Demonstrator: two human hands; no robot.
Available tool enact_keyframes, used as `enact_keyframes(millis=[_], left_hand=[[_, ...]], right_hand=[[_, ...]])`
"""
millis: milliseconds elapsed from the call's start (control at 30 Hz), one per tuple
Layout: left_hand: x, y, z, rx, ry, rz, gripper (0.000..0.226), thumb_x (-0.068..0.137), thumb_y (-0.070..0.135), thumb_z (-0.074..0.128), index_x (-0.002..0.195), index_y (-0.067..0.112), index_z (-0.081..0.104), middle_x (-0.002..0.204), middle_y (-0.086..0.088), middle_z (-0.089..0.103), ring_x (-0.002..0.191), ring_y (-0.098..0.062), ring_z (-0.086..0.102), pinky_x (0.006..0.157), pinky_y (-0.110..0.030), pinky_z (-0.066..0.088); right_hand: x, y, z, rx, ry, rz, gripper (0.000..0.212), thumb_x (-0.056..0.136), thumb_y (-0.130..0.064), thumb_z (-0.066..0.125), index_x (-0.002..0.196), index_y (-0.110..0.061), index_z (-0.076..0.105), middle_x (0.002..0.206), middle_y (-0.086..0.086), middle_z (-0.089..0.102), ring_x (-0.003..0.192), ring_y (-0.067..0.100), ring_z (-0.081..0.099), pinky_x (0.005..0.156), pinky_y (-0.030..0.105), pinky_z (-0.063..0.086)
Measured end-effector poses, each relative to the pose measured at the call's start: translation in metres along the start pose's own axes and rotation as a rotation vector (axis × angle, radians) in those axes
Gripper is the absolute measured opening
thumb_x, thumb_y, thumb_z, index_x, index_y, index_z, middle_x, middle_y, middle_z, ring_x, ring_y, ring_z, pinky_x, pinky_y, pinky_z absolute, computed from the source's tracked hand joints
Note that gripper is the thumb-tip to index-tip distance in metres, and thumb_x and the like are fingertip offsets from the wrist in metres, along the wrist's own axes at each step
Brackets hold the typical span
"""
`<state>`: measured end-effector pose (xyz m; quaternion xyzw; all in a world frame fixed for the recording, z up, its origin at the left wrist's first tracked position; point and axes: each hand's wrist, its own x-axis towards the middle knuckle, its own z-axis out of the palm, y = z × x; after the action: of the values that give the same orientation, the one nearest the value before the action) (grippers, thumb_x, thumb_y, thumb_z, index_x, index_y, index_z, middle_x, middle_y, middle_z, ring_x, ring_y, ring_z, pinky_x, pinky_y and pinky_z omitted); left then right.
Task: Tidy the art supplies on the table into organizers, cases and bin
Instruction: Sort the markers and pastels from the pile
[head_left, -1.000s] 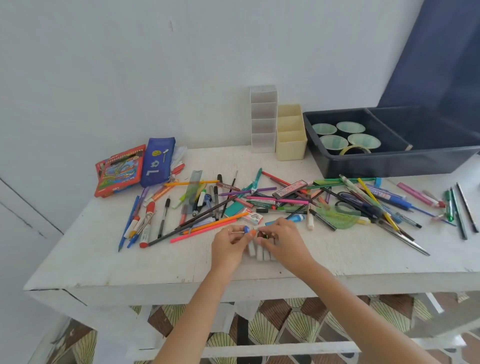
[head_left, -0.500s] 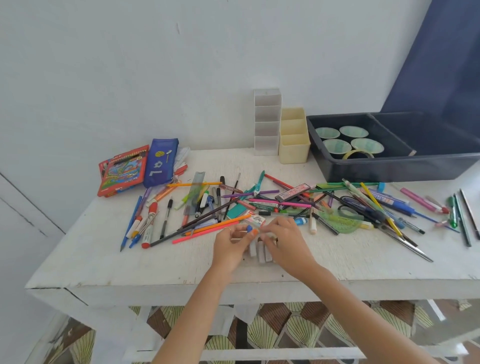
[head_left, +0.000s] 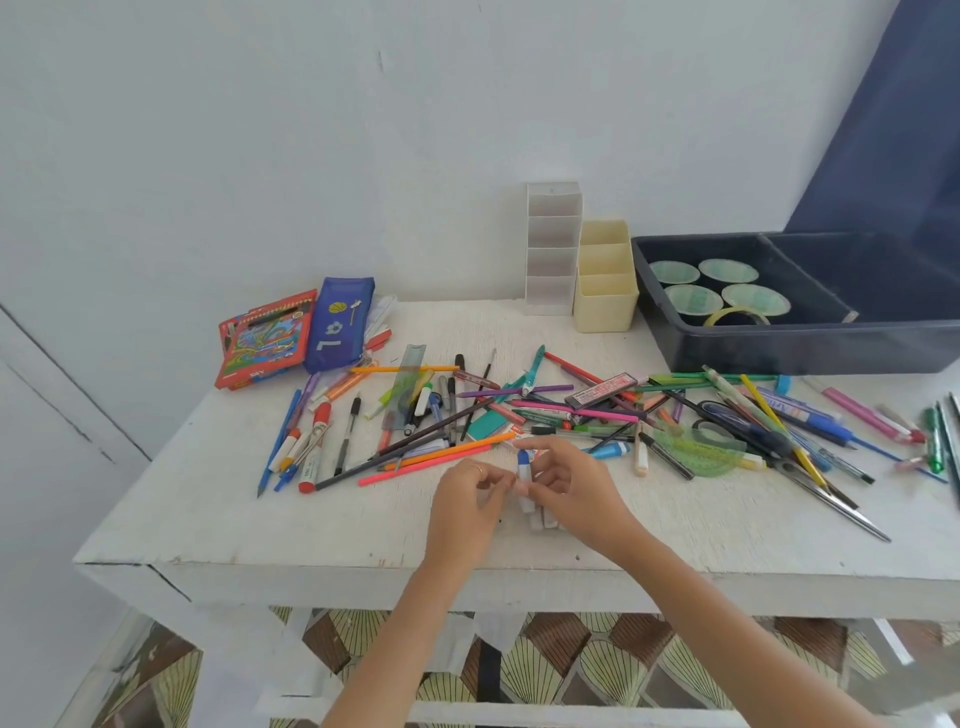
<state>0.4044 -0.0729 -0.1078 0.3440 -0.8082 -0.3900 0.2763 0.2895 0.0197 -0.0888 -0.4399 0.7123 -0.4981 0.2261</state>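
Both hands meet at the 6 o'clock side of the desk (head_left: 249, 540), a white-painted top with a coarse, scratchy grain and a chipped front edge. The left hand (head_left: 465, 501), with a thin ring on one finger, has its fingers curled in, and its fingertips pinch the bundle of short white sticks (head_left: 536, 514). The right hand (head_left: 579, 491) curls round the same bundle from the 3 o'clock side. The sticks are smooth little cylinders. One wears a glossy blue cap and stands up between the fingers, while the lower ends rest on the desk.

Just past the hands, from 9 to 3 o'clock, lies a crisscrossed heap of pens and pencils (head_left: 467, 452), slim plastic barrels and painted wooden shafts. A clear flat ruler (head_left: 410, 374) lies in it at 11 o'clock and a see-through green protractor (head_left: 714, 457) at 3 o'clock.

At 10 o'clock lies a red cardboard pencil box (head_left: 265, 345), and a soft blue fabric pencil case (head_left: 337, 327) leans on it. At 12 o'clock, against the wall, stand a white stepped organizer (head_left: 553, 249) and a cream one (head_left: 605, 304), both of boxy plastic. At 2 o'clock sits the dark, smooth-walled bin (head_left: 779, 351), with round tape rolls (head_left: 693, 300) inside.
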Motion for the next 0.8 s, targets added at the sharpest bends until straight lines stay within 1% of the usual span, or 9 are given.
enact_keyframes(millis=[100,167,267,333,400,533,633,733,800], left_hand=[[-0.005,-0.013,0.001,0.185,-0.026,0.137,0.014,0.089,0.023,0.062,0.099,0.019,0.070,0.093,0.009,0.060,0.091,-0.007,0.051,0.080,-0.016,0.040],[-0.007,-0.019,0.004,0.282,-0.016,0.220,0.020,0.090,0.023,0.060,0.107,0.017,0.069,0.097,0.007,0.059,0.091,-0.008,0.049,0.080,-0.018,0.039],[-0.008,-0.022,0.007,0.377,0.013,0.298,0.023,0.092,0.025,0.057,0.112,0.018,0.068,0.097,0.007,0.058,0.088,-0.009,0.049,0.076,-0.024,0.043],[-0.009,-0.021,0.008,0.390,0.019,0.313,0.024,0.094,0.027,0.054,0.112,0.018,0.067,0.098,0.008,0.058,0.087,-0.008,0.048,0.075,-0.023,0.041],[-0.010,-0.018,0.008,0.394,0.029,0.318,0.025,0.096,0.028,0.051,0.113,0.018,0.066,0.099,0.008,0.058,0.087,-0.007,0.048,0.075,-0.020,0.038],[-0.010,-0.018,0.009,0.396,0.040,0.313,0.025,0.096,0.027,0.051,0.113,0.017,0.066,0.101,0.007,0.057,0.088,-0.008,0.048,0.076,-0.020,0.035],[-0.010,-0.018,0.009,0.393,0.037,0.311,0.023,0.095,0.025,0.052,0.112,0.017,0.066,0.101,0.007,0.058,0.088,-0.008,0.048,0.076,-0.020,0.036],[-0.009,-0.018,0.006,0.379,0.004,0.314,0.024,0.094,0.023,0.054,0.112,0.015,0.066,0.100,0.005,0.058,0.089,-0.010,0.049,0.076,-0.022,0.039],[-0.008,-0.016,0.004,0.334,-0.033,0.290,0.024,0.094,0.022,0.054,0.114,0.014,0.066,0.101,0.004,0.057,0.091,-0.010,0.050,0.080,-0.024,0.043]], right_hand=[[0.001,0.005,0.001,-0.065,-0.016,-0.043,0.038,0.077,-0.012,0.075,0.109,-0.027,0.062,0.081,-0.004,0.063,0.073,0.001,0.058,0.066,0.010,0.043],[0.002,0.009,0.000,-0.163,-0.020,-0.039,0.037,0.076,-0.019,0.076,0.109,-0.029,0.063,0.090,-0.010,0.062,0.084,0.003,0.055,0.071,0.010,0.038],[0.006,0.013,-0.003,-0.422,-0.040,-0.034,0.040,0.077,-0.037,0.073,0.115,-0.031,0.063,0.109,-0.012,0.054,0.105,0.010,0.039,0.082,0.020,0.027],[0.008,0.015,-0.004,-0.532,-0.062,-0.022,0.042,0.078,-0.045,0.069,0.118,-0.033,0.062,0.119,-0.013,0.048,0.114,0.011,0.031,0.086,0.022,0.019],[0.008,0.016,-0.003,-0.616,-0.087,-0.027,0.042,0.081,-0.050,0.064,0.121,-0.036,0.060,0.126,-0.015,0.044,0.120,0.012,0.027,0.088,0.026,0.017],[0.006,0.016,-0.001,-0.775,-0.104,-0.097,0.041,0.088,-0.052,0.052,0.126,-0.038,0.056,0.138,-0.017,0.039,0.124,0.014,0.026,0.091,0.031,0.018],[0.002,0.018,0.000,-0.886,-0.120,-0.181,0.038,0.094,-0.049,0.044,0.128,-0.036,0.055,0.144,-0.012,0.037,0.126,0.019,0.029,0.095,0.037,0.024],[0.000,0.019,0.001,-0.876,-0.084,-0.253,0.036,0.093,-0.045,0.046,0.121,-0.029,0.062,0.137,-0.004,0.049,0.120,0.025,0.038,0.091,0.042,0.030],[0.000,0.019,0.002,-0.825,-0.060,-0.265,0.035,0.090,-0.043,0.051,0.117,-0.025,0.065,0.128,-0.003,0.055,0.117,0.025,0.042,0.090,0.041,0.031]])
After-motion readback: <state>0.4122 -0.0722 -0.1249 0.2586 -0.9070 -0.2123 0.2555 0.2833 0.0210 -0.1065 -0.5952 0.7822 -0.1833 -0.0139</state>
